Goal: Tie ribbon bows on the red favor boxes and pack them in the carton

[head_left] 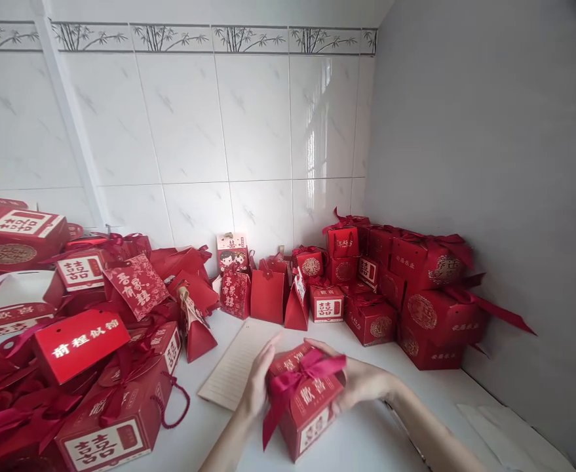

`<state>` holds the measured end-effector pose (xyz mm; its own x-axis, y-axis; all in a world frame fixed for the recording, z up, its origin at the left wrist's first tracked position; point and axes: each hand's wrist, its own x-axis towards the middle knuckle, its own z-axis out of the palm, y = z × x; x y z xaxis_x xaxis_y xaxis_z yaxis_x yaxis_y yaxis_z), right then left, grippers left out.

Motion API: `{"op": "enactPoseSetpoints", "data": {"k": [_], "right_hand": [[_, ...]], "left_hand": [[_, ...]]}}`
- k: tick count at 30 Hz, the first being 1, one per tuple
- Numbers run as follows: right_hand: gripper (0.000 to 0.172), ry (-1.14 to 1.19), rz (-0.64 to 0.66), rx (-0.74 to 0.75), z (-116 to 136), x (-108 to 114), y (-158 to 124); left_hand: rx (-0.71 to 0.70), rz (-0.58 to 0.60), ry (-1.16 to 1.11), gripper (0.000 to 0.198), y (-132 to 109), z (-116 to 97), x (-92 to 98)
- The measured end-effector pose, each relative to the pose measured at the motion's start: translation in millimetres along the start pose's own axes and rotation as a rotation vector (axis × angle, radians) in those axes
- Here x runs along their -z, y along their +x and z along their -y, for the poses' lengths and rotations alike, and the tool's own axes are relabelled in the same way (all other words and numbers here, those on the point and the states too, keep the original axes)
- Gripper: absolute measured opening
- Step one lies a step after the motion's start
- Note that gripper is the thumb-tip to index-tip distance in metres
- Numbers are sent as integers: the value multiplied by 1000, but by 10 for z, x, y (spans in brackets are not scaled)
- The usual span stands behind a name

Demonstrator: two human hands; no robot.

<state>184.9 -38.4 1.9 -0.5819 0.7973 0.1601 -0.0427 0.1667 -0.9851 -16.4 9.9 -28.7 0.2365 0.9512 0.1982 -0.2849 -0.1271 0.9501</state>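
A red gift box [312, 410] with a dark pink ribbon bow [310, 370] on top sits slightly turned at the front middle of the table. My left hand [259, 379] presses against its left side, with the fingers pointing forward. On the opposite side, my right hand [361, 381] wraps round the box, its fingers partly hidden behind it. White panels with red characters show low on the box's front. Behind my left hand lies a lined notepad [231, 367] on the white tabletop.
A heap of red boxes and ribbons [86, 347] fills the left side. Small triangular red boxes [267, 295] stand along the tiled wall [184, 118]. Stacked ribboned boxes [420, 314] occupy the right corner against the grey wall [489, 144]. Pale sheets [508, 432] lie at right.
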Motion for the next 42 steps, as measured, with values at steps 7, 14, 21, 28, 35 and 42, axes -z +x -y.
{"op": "enactPoseSetpoints", "data": {"k": [7,14,21,28,35,42], "right_hand": [[94,-276,-254,196,-138,-150,63],[85,-660,-498,358,-246,-140,182],[95,-681,-461,271,-256,-93,147],[100,-620,-415,178,-193,-114,117],[100,-713,-421,244,-246,-110,116],[94,-1040,-447,463,-259,-86,78]], "left_hand": [[-77,-186,16,47,10,-32,-55],[-107,-191,-3,39,33,-44,12],[-191,-92,33,67,-7,-60,-21],[5,88,18,77,-52,-32,-56],[-74,122,66,73,-83,-65,-61],[-297,85,209,79,-119,-141,-49]]}}
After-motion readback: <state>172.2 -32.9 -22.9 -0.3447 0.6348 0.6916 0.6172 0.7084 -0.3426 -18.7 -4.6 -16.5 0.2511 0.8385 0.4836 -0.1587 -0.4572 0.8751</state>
